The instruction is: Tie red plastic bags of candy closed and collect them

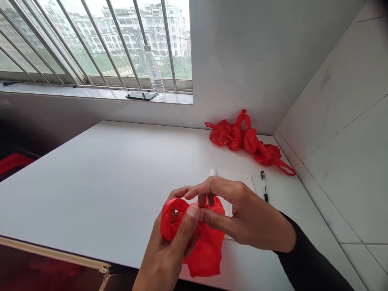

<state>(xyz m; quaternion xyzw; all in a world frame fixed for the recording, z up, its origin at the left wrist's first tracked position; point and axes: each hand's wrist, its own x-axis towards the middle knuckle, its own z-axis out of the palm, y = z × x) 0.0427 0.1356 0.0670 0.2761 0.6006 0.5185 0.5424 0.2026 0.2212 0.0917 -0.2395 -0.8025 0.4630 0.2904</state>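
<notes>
Over the near edge of the white table, my left hand [172,238] is closed around the gathered handles of a red plastic bag [207,250], with the thumb pressed on top. The bag's crumpled body hangs down to the right of that hand. My right hand [239,210] comes in from the right, its thumb and fingers pinching the red plastic beside my left thumb. Both hands touch each other at the pinch, so the exact fold there is partly hidden. Behind the hands lies a notepad [247,182], largely covered by them.
Several crumpled red bags [251,141] lie at the table's back right by the wall. A pen [264,186] rests right of the notepad. On the windowsill are a water bottle [154,72] and a phone [140,95]. A cardboard box [51,258] stands below the table's front left edge.
</notes>
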